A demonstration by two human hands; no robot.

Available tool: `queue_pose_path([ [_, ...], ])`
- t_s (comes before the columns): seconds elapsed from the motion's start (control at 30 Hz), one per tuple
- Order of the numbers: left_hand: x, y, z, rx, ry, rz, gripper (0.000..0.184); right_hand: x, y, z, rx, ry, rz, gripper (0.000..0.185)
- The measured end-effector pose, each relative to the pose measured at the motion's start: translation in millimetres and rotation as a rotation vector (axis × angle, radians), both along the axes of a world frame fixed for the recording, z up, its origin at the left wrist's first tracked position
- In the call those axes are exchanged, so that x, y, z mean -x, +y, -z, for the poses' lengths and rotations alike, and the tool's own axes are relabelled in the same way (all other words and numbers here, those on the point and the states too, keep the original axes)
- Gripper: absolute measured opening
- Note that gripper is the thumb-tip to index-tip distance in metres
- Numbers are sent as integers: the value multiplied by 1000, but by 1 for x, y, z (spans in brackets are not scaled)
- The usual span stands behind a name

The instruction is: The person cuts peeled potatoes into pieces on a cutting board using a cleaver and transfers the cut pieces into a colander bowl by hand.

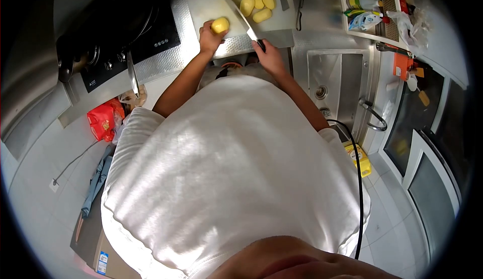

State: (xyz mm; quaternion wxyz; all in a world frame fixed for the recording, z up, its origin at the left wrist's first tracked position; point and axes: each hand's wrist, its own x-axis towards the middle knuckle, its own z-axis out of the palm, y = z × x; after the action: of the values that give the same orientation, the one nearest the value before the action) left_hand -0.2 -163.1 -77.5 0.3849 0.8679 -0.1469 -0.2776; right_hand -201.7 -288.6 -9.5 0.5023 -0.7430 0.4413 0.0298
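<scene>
On the pale cutting board (204,5), my left hand (210,38) grips a peeled yellow potato (220,25) near the board's front left part. My right hand (270,56) is closed around the black handle of a knife (243,19). The blade points up and to the left over the board, apart from the held potato. Several more peeled potatoes (247,6) lie together to the right of the blade, toward the back of the board.
A black stove (146,37) with a pan and a long handle (133,75) is at the left. Right of the board are a steel sink (319,72) and a curved faucet (375,118). A shelf (370,33) with bottles stands at the back right.
</scene>
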Motion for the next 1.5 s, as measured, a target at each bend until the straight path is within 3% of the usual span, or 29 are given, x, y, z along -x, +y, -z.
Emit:
queue_pose_path([
  [0.07, -8, 1, 21, 236, 304, -107, 59, -6, 7, -2, 28, -1, -54, 50],
  [0.1, -10, 1, 19, 235, 305, -105, 59, -10, 9, -4, 60, -2, -112, 51],
  [0.37, -12, 1, 7, 148, 272, -62, 53, -25, 20, -10, 212, -5, -230, 48],
  [0.47, -15, 4, 19, 140, 248, -4, 60, -25, 19, -10, 234, -21, -234, 47],
  [0.7, -16, -2, 14, 136, 256, -47, 59, -27, 12, 1, 254, -16, -274, 50],
  [0.77, -14, -7, -1, -11, 113, -6, 57, -30, 10, 9, 272, -8, -279, 50],
  [0.9, -19, -8, 23, -46, 188, -35, 60, -32, 5, 15, 233, 38, -300, 53],
  [1.07, -14, -9, 29, -103, -5, 18, 64, -37, 3, 19, 169, 86, -296, 56],
  [1.17, -16, -9, 35, -182, 20, 35, 68, -39, -7, 29, 103, 7, -250, 54],
  [1.3, -9, -6, 6, -204, -64, 93, 67, -31, -35, 55, 20, -160, -202, 60],
  [1.37, -8, -4, 4, -161, -108, 99, 69, -31, -50, 59, -418, -46, -114, 57],
  [1.43, -12, -4, 1, -166, -127, 126, 67, -33, -58, 40, -540, -14, -34, 51],
  [1.5, -14, -1, -1, -178, -142, 153, 66, -29, -72, 34, -828, 49, -44, 52],
])
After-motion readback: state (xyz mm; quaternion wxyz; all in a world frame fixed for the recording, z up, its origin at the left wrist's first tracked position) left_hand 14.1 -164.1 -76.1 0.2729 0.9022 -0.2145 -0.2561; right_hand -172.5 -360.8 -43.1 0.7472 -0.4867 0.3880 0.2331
